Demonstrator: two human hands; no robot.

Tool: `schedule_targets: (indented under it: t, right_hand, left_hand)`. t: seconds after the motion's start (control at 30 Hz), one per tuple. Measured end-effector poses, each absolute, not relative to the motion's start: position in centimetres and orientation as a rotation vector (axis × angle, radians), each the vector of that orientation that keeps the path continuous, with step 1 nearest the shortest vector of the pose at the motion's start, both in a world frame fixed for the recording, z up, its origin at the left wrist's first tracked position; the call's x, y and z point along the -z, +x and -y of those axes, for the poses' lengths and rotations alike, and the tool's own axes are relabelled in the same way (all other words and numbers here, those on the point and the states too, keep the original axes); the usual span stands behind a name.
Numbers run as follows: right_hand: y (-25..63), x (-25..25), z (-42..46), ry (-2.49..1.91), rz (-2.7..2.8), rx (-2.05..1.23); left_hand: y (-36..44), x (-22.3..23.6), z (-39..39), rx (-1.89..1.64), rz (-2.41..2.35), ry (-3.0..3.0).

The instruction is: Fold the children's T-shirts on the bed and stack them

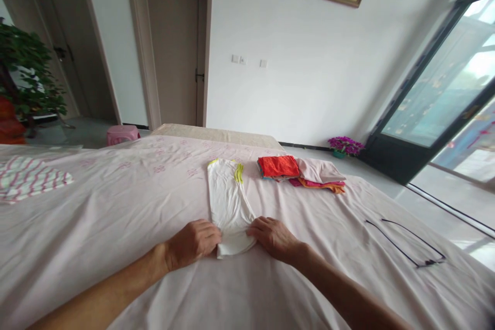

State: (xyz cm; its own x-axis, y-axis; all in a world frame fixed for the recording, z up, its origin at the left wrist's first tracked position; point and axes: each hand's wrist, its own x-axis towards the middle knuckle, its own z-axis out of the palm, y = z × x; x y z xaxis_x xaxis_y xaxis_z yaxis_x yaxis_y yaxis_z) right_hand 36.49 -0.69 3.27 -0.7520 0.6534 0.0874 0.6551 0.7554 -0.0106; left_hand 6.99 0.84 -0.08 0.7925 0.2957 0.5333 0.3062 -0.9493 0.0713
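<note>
A white garment [229, 198] with yellow-green trim, seemingly a small shirt folded lengthwise, lies flat on the pale pink sheet [127, 216]. Its trimmed end points away from me, and the plain hem is nearest. My left hand [197, 241] pinches the garment's left edge near that hem, with fingers curled and pressed together. On the opposite edge, my right hand [273, 237] is closed in the same way, its fingertips gripping the cloth. Both thumbs are mostly hidden.
Folded clothes lie to the right: a red stack [278, 166] and a pale pink stack [320, 170]. Eyeglasses [425, 263] rest open at the right. A striped garment [33, 180] lies far left. A pink stool [122, 135] stands beyond the sheet's far edge.
</note>
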Motion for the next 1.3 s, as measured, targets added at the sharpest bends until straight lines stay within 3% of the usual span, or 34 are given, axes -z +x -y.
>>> schedule_targets:
  t: [0.23,0.37,0.5,0.63,0.7,0.8,0.97,1.1,1.3]
  right_hand:
    - [35.3,-4.9,4.7,-0.785,2.676,-0.218]
    - [34.0,-5.3,4.8,-0.781,2.440,-0.553]
    - [32.2,-4.2,-0.3,-1.249,2.051,-0.663]
    - [31.6,-2.2,-5.3,-1.477,2.003,-0.631]
    - [31.8,-1.6,-6.1,-1.517,2.042,-0.516]
    - [32.2,-0.9,-5.6,-1.498,2.069,-0.341]
    - [32.6,0.3,-5.5,-1.400,2.216,-0.420]
    - [33.6,0.9,-8.9,-1.625,1.896,-0.538]
    - [33.8,-1.1,-14.5,-2.006,1.610,-0.583]
  left_hand:
    - [4.4,-1.8,3.9,1.111,0.811,-3.211]
    - [4.5,-1.8,4.8,1.469,1.640,-3.243]
    - [5.9,-0.8,1.2,1.928,2.347,-2.777]
    - [6.1,0.0,-2.7,1.493,2.676,-2.630]
    - [5.9,0.1,-3.6,1.212,2.584,-2.551]
    - [6.4,0.1,-3.5,1.096,2.083,-2.421]
    - [9.4,1.8,-2.1,0.808,1.378,-2.735]
    - [10.6,3.3,-1.5,0.563,1.283,-2.792]
    - [10.3,3.6,-1.4,0.534,1.310,-2.778]
